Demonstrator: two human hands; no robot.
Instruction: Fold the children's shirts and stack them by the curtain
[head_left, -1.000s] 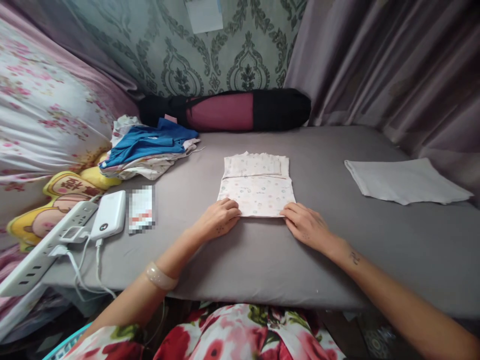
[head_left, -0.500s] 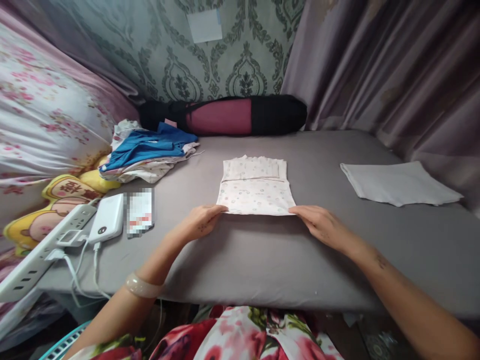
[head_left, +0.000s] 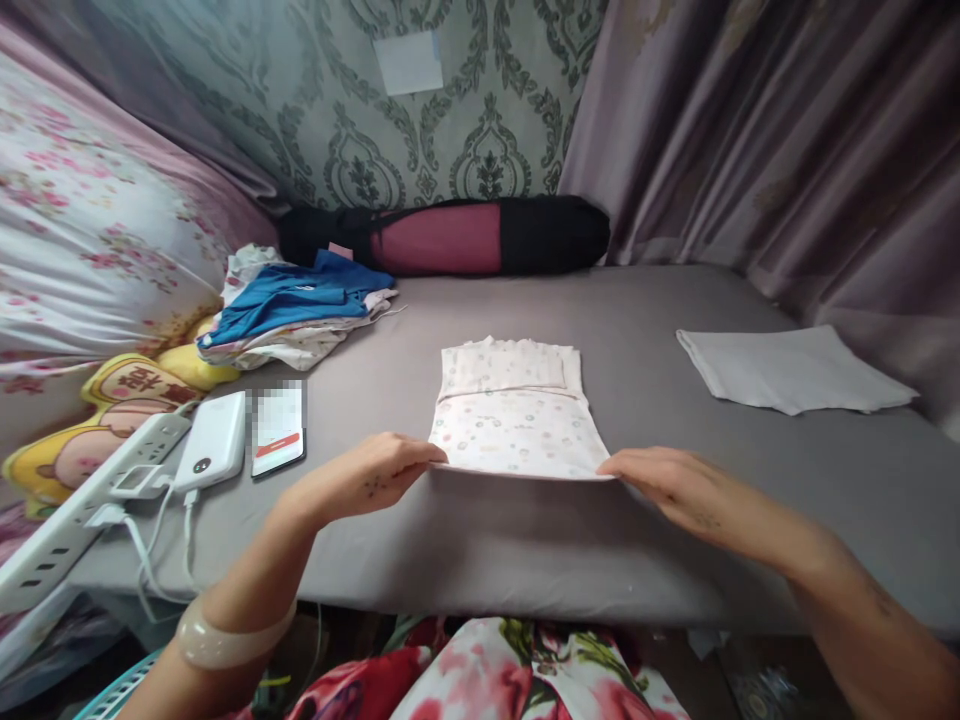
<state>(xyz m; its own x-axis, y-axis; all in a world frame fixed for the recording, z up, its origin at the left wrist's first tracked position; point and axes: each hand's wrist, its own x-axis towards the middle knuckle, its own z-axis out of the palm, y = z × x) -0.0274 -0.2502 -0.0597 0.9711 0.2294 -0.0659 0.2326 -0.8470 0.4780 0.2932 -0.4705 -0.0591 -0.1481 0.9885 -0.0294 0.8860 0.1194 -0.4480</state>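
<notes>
A pale garment with a small print lies partly folded in front of me, its far end doubled over in a flap. My left hand pinches its near left corner, thumb hidden beneath. At the near right corner my right hand grips the cloth in the same way. The near edge is stretched straight between both hands and lifted a little off the grey sheet, with a shadow under it. What kind of garment it is I cannot make out.
Left stand a pile of clothes with a blue garment on top, a phone, a white power bank and a power strip with cables. A folded white cloth lies right. A long black and maroon bag rests against the wall.
Both hands have drawn the garment's near edge toward me and slightly up, moving a little farther apart. The whole garment has slid nearer, its flap still folded.
</notes>
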